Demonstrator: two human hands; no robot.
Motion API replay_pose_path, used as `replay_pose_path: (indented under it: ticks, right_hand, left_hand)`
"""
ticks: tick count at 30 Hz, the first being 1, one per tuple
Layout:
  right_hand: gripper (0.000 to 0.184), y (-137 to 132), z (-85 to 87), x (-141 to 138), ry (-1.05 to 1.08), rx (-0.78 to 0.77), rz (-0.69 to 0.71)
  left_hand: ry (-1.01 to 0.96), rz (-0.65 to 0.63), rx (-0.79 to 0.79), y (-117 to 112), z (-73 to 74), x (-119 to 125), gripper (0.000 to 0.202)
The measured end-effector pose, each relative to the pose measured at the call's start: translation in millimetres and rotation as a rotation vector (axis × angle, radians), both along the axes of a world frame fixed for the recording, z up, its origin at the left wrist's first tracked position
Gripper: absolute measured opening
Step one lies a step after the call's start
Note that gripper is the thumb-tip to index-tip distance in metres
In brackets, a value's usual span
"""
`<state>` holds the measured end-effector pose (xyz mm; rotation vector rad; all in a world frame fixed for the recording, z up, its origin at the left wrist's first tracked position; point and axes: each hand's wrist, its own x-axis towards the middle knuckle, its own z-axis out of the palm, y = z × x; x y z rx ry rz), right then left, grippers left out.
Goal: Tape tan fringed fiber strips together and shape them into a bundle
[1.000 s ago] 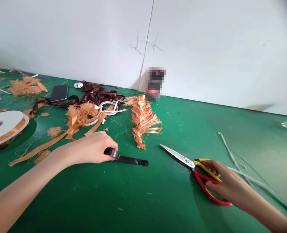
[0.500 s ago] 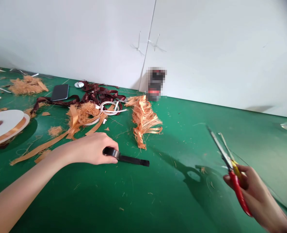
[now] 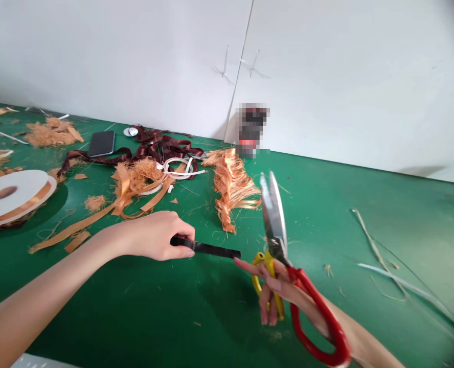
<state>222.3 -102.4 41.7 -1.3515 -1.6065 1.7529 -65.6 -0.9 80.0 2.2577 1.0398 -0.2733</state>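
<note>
Two hands loaded, from where I stood. Right hand [image 3: 288,290] gripped red-and-yellow scissors [image 3: 277,245], fingertip by the end of the black tape [image 3: 217,249]; couldn't tell contact. Left hand [image 3: 156,237] pinched that tape over the green table [image 3: 135,306]. Beyond: orange fibre bundle [image 3: 232,186], white spool [image 3: 27,184] leftward. Farther: dark ribbon heap [image 3: 163,148], wall [image 3: 345,76].

My left hand [image 3: 161,236] held one flat black tape strip [image 3: 217,249]; my right hand [image 3: 294,292] held red-and-yellow-handled steel scissors [image 3: 277,246] near it.

White wall [image 3: 345,76] behind green tabletop [image 3: 158,317]
</note>
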Motion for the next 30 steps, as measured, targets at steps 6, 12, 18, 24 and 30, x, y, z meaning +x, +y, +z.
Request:
replay_pose_path:
  ticks: [6,12,18,24,30]
  right_hand:
    - [0.060,27.4,14.3,-35.0,0.104,-0.242,0.058]
    - [0.056,36.7,30.5,-48.4,-0.014,-0.216,0.068]
    - [0.047,38.3,28.5,-53.6,-0.092,-0.139,0.093]
    - [0.039,34.3,21.5,-52.6,-0.199,-0.022,0.093]
    - [0.036,28.5,19.6,-51.8,-0.092,0.050,0.095]
  left_hand:
    - [0.008,-0.028,0.012,0.1,-1.1,0.8,0.026]
    - [-0.041,0.004,0.019,1.0,-3.6,-4.1,0.024]
    - [0.009,0.025,0.029,8.4,-0.9,-12.0,0.027]
    - [0.140,0.084,0.130,19.5,1.8,-20.0,0.029]
    - [0.140,0.026,0.235,16.3,3.6,-21.2,0.030]
